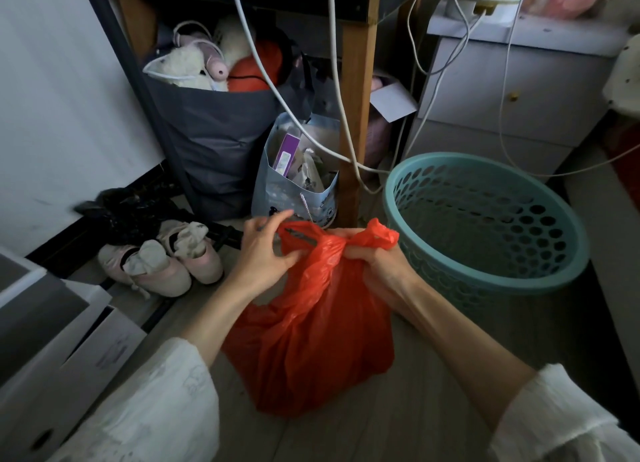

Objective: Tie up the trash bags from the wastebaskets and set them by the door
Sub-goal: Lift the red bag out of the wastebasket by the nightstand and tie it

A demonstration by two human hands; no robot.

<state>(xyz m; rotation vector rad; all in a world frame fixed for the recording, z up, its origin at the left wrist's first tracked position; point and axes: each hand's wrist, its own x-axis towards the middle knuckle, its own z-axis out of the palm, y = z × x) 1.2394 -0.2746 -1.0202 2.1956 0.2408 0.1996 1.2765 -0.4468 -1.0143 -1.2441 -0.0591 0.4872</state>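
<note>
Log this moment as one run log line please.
step: tying | red trash bag: on floor, out of teal wastebasket | left hand, right hand: gripping handles | knot: unfinished

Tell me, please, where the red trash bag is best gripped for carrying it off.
Probably at the gathered handles on top of the red trash bag, from above: both the left hand and right hand already bunch them there, while its bulging body offers only slack film.

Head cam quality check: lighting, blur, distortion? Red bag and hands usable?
Head view: dim overall, darkest under the desk; wide-angle bending shows on the wall edge and frame borders; red bag stays vivid, left hand and right hand reasonably sharp, the sleeves near the frame bottom soft; no glare; teal basket clear.
</note>
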